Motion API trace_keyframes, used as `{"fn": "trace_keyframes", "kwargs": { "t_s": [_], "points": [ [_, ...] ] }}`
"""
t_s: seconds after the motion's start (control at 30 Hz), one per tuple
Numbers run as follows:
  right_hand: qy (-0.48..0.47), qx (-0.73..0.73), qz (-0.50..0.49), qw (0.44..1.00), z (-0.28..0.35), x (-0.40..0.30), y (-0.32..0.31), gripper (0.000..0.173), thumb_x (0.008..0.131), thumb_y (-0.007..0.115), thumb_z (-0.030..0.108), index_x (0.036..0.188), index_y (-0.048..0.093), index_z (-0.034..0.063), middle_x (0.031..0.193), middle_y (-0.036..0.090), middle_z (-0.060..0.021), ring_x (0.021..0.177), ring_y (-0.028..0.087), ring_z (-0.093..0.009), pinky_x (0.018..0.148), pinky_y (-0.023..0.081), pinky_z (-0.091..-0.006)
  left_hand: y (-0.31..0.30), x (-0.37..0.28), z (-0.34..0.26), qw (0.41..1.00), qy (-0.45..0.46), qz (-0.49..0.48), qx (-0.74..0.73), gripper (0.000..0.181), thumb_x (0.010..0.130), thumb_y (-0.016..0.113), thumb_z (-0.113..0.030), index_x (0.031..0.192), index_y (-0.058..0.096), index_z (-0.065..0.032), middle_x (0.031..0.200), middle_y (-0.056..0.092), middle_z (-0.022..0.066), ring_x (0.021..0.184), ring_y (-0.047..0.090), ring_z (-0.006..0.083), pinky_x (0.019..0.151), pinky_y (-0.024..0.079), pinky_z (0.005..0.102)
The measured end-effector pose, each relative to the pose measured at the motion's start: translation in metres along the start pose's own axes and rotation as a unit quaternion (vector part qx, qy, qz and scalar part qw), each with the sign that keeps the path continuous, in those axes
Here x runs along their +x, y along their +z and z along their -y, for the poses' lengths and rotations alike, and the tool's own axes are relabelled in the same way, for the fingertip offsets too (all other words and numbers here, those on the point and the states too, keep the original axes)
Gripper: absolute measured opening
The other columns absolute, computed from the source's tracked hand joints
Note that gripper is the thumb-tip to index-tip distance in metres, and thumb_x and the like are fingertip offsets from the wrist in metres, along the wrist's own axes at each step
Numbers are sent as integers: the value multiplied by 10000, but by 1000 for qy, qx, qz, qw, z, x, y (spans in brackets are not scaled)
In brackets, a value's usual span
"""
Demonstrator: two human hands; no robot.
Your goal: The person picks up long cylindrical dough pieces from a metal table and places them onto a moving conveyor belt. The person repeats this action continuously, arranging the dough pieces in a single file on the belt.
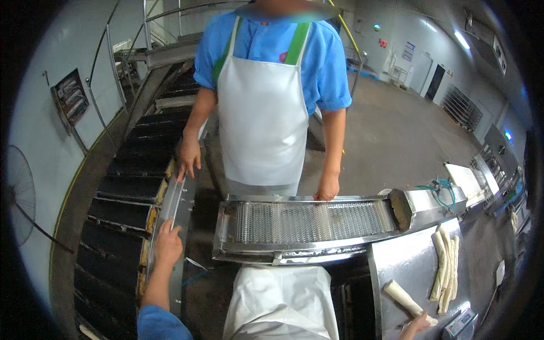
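My left hand point(168, 243) lies on the metal side rail point(176, 204) of a dark-slatted conveyor point(123, 208), its fingertips on the rail's top. At the lower right, my right hand point(420, 323), partly cut off by the picture's edge, holds the near end of a thick pale dough roll point(401, 295). That roll lies slantwise on a steel table point(395, 259). Several longer dough strips point(445, 265) lie side by side farther right on it. Between my hands, a steel-framed wire mesh conveyor point(310, 221) runs crosswise before me.
A co-worker in a white apron point(263, 127) stands across the mesh conveyor, one hand point(190, 155) at the side rail, the other point(328, 188) on the mesh conveyor's frame. A digital scale point(461, 323) sits at the table's near right corner. A steel housing point(429, 206) covers the mesh's right end.
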State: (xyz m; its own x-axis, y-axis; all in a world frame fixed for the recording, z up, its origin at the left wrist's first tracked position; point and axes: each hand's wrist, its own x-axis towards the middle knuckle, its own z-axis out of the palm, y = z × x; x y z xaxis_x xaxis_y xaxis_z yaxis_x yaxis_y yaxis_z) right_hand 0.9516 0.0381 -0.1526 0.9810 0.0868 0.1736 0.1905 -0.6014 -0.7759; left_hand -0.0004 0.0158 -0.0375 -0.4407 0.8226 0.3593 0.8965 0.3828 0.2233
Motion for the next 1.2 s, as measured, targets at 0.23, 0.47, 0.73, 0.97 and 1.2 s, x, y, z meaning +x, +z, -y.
{"fn": "trace_keyframes", "kwargs": {
  "t_s": [0.23,0.47,0.73,0.97,1.2],
  "points": [
    [-120,-56,170,976,119,-118,73,959,740,714,-29,1535,190,79,1533,10,-347,1418,208,-449,1165,248,-414,3,-7,2,1000,23,-5,-3,254,812,563,-20,1040,673,-2,1329,516,200,1242,474,384,1032,422,455],
    [-369,-72,364,852,183,-178,72,909,683,631,-2,1508,250,15,1492,241,-341,1409,253,-449,1147,263,-410,-2,-14,-2,999,22,-16,-17,256,810,576,-54,1041,675,-7,1316,526,194,1233,482,380,1028,423,452],
    [-98,176,502,841,182,-182,52,558,797,595,34,1343,489,1,911,626,-90,718,620,-180,623,514,-322,-20,-43,-6,1000,12,-12,-12,277,806,578,-57,1061,681,-21,1319,534,181,1218,504,357,1008,437,451],
    [248,361,614,656,167,-145,33,356,879,638,375,910,532,36,688,558,-57,506,523,-155,450,494,-267,-29,-55,-9,1000,4,-9,-14,278,813,575,-38,1070,682,-29,1325,541,167,1186,537,351,983,456,440],
    [280,383,635,610,163,-150,20,412,928,569,372,1112,552,4,673,523,-44,498,510,-135,424,466,-253,-52,-61,1,984,-38,-130,-118,267,832,588,15,1077,680,-37,1311,555,164,1157,577,339,968,476,386]
  ]
}}
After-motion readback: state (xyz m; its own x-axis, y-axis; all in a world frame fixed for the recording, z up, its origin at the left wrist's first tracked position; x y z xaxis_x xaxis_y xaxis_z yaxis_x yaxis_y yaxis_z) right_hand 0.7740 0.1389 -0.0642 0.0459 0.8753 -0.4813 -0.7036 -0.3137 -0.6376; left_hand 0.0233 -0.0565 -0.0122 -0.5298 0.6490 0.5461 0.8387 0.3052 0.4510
